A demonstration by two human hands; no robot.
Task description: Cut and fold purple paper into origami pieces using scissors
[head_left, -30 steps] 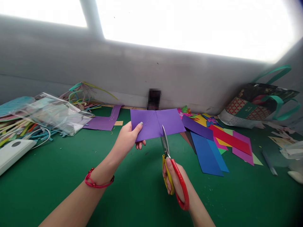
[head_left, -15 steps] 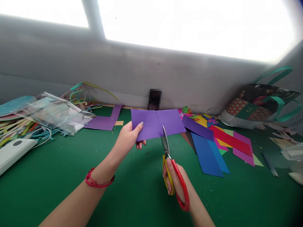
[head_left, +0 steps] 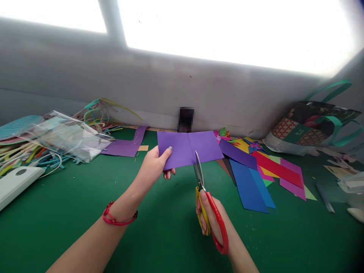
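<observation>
Purple paper [head_left: 182, 149] with crease lines is held up above the green table. My left hand [head_left: 157, 163] grips it near its lower left corner, thumb on top and fingers beneath. In my right hand [head_left: 212, 216] is a pair of scissors [head_left: 200, 182] with one red and one yellow handle loop. The blades point away from me, with the paper's lower edge between them near the middle. One blade shows in front of the paper; the other is mostly hidden behind it.
Colored paper sheets [head_left: 250, 189] and folded paper pieces lie to the right, before a patterned bag [head_left: 301, 129]. At left are a clear plastic bag [head_left: 76, 132], pipe cleaners, a white device [head_left: 21, 182] and another purple paper piece [head_left: 125, 146]. A wall stands behind.
Almost nothing differs. The scissors' handles have shifted very slightly down and to the right, while the purple paper and my left hand stay in place.
</observation>
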